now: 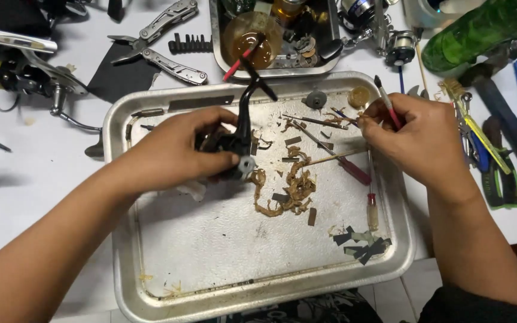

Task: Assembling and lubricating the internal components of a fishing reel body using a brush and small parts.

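The black fishing-reel body with its long crank handle (239,140) sits over the upper-left part of the dented metal tray (210,251), gripped in the left hand (178,149), whose fingers are closed around the housing with the handle sticking up and away from the person. The right hand (417,134) is closed on a thin red-handled brush (388,104), pinched like a pen, with the tip end hidden at the fingers. Judging by the curls of brown old grease and debris (288,188) and the small dark scraps (363,242) spread over the tray, cleaning appears well advanced; the reel is not reassembled, and loose parts lie about, including a red-handled screwdriver (345,164) and a small grey round part (316,99). Open room: the lower-left half of the tray is bare metal, good for setting parts down. The tray's raised rim bounds all movement. Beyond it the white tabletop (49,161) is crowded: a folding multi-tool (160,42) and a second, smaller tray (273,36) at the top, a green bottle (483,30) and yellow-and-green pliers (489,161) just beside the right hand.
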